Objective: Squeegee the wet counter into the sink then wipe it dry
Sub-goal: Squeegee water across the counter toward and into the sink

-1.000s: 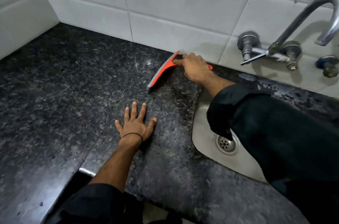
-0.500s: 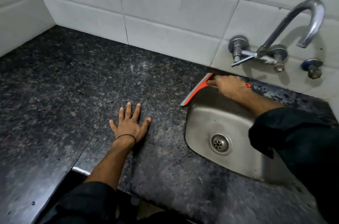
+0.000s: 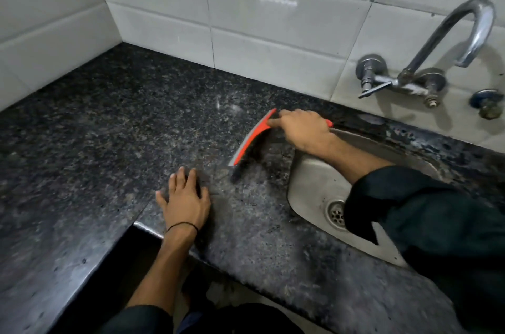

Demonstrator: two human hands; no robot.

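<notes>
Speckled black granite table (image 3: 114, 126) fills the head view. At centre, the right hand (image 3: 303, 128) has its fingers clamped round the orange-and-grey squeegee (image 3: 252, 137), blade down just left of the steel sink (image 3: 308, 183), likely placed to drive water into it. The left hand (image 3: 185, 198) lies flat, fingers loosely together, apparently bracing.

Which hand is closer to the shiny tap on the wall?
The right hand. It grips the squeegee by the sink's back edge, just below and left of the tap. The left hand lies flat on the counter, much farther away.
</notes>
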